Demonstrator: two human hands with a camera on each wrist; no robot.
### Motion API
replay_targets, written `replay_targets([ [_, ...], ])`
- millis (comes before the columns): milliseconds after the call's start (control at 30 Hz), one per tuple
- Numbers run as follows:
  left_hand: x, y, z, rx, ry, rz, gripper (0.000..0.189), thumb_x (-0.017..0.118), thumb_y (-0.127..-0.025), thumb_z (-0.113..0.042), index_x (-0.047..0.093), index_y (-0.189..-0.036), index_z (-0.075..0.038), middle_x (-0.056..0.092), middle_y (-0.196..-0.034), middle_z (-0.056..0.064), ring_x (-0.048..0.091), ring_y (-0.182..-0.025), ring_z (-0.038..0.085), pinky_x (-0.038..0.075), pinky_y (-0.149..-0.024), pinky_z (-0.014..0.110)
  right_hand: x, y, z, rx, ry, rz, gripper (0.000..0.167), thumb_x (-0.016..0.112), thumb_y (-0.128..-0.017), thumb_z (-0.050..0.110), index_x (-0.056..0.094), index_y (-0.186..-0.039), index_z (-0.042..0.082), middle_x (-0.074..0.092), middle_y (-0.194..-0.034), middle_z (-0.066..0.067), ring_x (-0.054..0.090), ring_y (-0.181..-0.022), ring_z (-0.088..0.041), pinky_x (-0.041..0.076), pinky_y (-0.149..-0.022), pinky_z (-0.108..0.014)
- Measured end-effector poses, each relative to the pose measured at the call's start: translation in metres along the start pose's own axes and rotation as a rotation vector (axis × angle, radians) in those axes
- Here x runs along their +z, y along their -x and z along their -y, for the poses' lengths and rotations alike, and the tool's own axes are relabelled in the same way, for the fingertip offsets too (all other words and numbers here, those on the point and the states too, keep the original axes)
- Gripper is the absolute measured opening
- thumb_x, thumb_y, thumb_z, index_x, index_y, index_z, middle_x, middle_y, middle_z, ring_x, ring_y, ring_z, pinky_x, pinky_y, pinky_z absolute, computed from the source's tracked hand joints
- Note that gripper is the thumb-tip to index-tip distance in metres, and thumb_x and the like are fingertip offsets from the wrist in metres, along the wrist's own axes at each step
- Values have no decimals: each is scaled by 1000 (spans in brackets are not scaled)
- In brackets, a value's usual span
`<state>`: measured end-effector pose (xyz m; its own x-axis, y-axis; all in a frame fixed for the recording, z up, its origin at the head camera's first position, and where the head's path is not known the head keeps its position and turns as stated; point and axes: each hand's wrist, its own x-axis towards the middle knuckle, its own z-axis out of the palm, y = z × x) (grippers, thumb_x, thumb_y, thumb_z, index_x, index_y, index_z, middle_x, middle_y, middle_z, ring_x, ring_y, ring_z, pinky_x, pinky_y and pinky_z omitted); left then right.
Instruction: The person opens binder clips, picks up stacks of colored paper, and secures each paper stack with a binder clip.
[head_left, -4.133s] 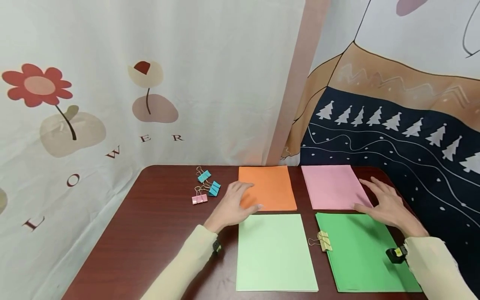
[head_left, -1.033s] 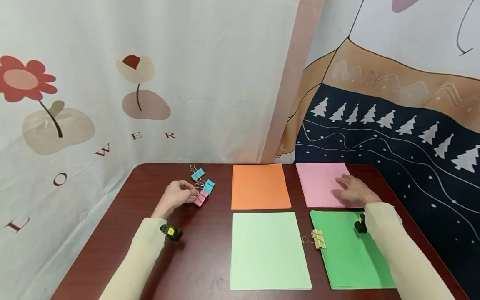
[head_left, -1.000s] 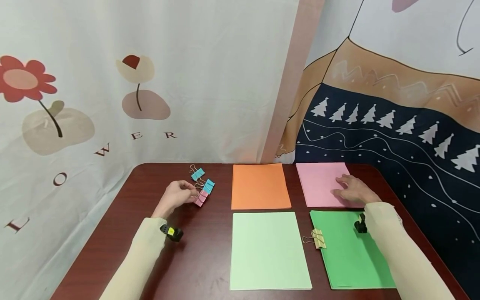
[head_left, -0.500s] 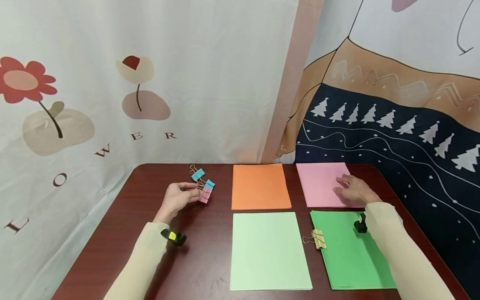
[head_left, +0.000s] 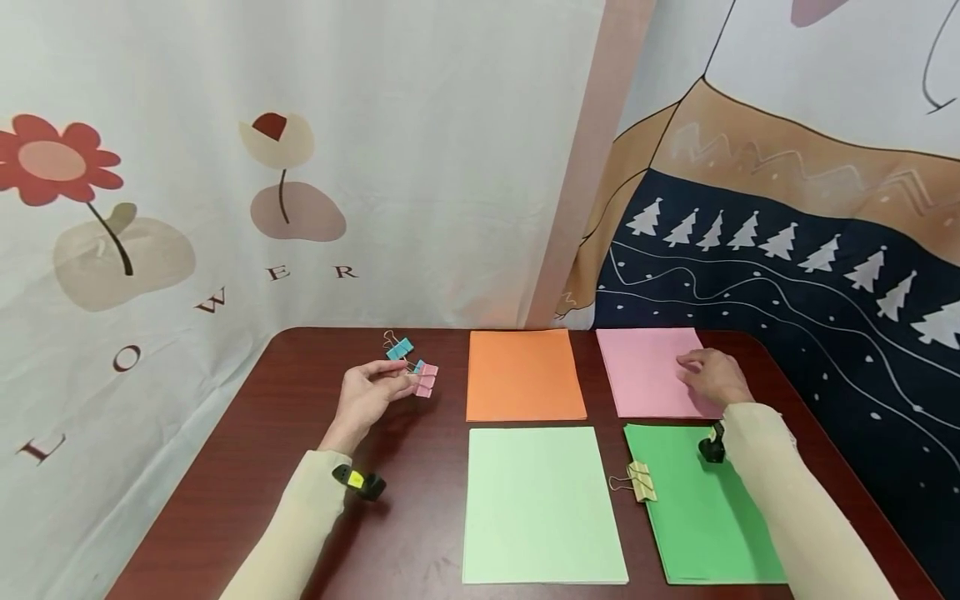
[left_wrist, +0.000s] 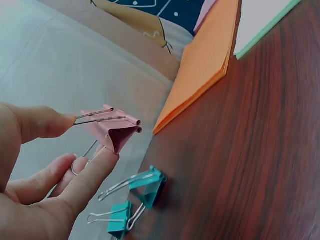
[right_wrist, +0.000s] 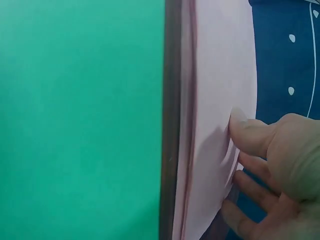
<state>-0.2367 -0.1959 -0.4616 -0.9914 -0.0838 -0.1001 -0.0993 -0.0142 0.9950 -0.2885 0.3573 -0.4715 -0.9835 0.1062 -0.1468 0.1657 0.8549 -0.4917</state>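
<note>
My left hand (head_left: 367, 396) pinches a pink binder clip (head_left: 426, 380) by its wire handles, thumb on one and fingers at the other. In the left wrist view the pink clip (left_wrist: 102, 125) is raised, its mouth partly spread and pointing away from the hand. Just below it lie two teal binder clips (left_wrist: 150, 187), partly covered by the hand in the head view. My right hand (head_left: 716, 379) holds the right edge of a pink paper stack (head_left: 645, 371). The right wrist view shows its thumb (right_wrist: 245, 131) on top and the fingers curled at the side of the sheets.
An orange paper stack (head_left: 525, 375) lies left of the pink one. Nearer are a light green stack (head_left: 543, 504) and a darker green stack (head_left: 705, 521), with a yellow binder clip (head_left: 642, 482) on its left edge. Printed curtains (head_left: 450, 167) hang behind the brown table (head_left: 255, 417).
Earlier beside the orange paper, my left hand went to the clips, took the pink one and has raised it rightward. The right hand has moved in and curled further at the pink stack's edge.
</note>
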Motion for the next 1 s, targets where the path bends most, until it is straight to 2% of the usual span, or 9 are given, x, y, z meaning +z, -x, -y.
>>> replay_targets([
  [100, 3, 2, 0, -15, 40, 6, 51, 74, -89, 5, 55, -135, 16, 70, -98, 7, 76, -83, 10, 63, -86, 34, 0, 0, 3, 15, 15, 5, 46, 65, -99, 15, 56, -142, 0, 40, -148, -37, 40, -131, -53, 37, -113, -69],
  [200, 6, 4, 0, -31, 68, 7, 50, 74, -89, 6, 55, -135, 16, 72, -97, 7, 76, -83, 11, 63, -87, 35, -2, -1, 3, 42, 75, -5, 58, 69, -96, 18, 47, -146, -2, 38, -140, -41, 37, -123, -53, 42, -106, -70],
  [400, 11, 5, 0, -41, 105, 15, 50, 74, -88, 7, 56, -134, 16, 73, -95, 5, 77, -82, 12, 63, -84, 33, -9, -3, 6, 195, 148, 8, 86, 73, -90, 35, 32, -142, -21, 32, -134, -48, 34, -122, -61, 45, -98, -70],
  [533, 13, 5, -1, -47, 114, 20, 51, 73, -88, 8, 55, -135, 16, 72, -96, 5, 77, -82, 12, 64, -82, 31, -16, -6, 10, 279, 151, 70, 89, 73, -90, 39, 34, -139, -24, 30, -137, -51, 33, -126, -65, 43, -101, -70],
  [700, 17, 4, -2, -59, 113, 27, 51, 72, -89, 8, 55, -137, 14, 72, -97, 6, 77, -83, 13, 63, -83, 31, -24, -8, 13, 275, 136, 131, 90, 71, -91, 36, 29, -142, -25, 22, -144, -54, 22, -134, -71, 35, -109, -74],
  [800, 19, 4, -1, -67, 106, 28, 51, 73, -89, 6, 56, -136, 13, 73, -96, 7, 77, -84, 14, 63, -84, 31, -28, -9, 13, 250, 144, 166, 94, 69, -91, 35, 22, -143, -28, 15, -147, -56, 13, -138, -75, 22, -116, -77],
  [833, 19, 4, -1, -69, 103, 28, 50, 74, -90, 5, 57, -136, 12, 74, -97, 8, 77, -84, 14, 63, -84, 31, -28, -9, 13, 243, 147, 176, 94, 69, -91, 35, 23, -142, -29, 15, -146, -56, 14, -137, -74, 21, -116, -77],
  [900, 19, 4, 0, -77, 99, 21, 50, 74, -90, 3, 57, -136, 12, 73, -99, 9, 77, -85, 14, 63, -84, 31, -29, -10, 13, 243, 157, 194, 92, 69, -91, 37, 26, -141, -28, 23, -143, -55, 26, -134, -69, 26, -116, -74],
  [1000, 19, 4, 1, -91, 89, 4, 49, 74, -91, 3, 58, -136, 11, 72, -103, 10, 77, -85, 14, 63, -85, 31, -29, -12, 11, 245, 139, 212, 86, 70, -90, 41, 38, -136, -25, 39, -135, -48, 48, -117, -55, 46, -105, -65],
])
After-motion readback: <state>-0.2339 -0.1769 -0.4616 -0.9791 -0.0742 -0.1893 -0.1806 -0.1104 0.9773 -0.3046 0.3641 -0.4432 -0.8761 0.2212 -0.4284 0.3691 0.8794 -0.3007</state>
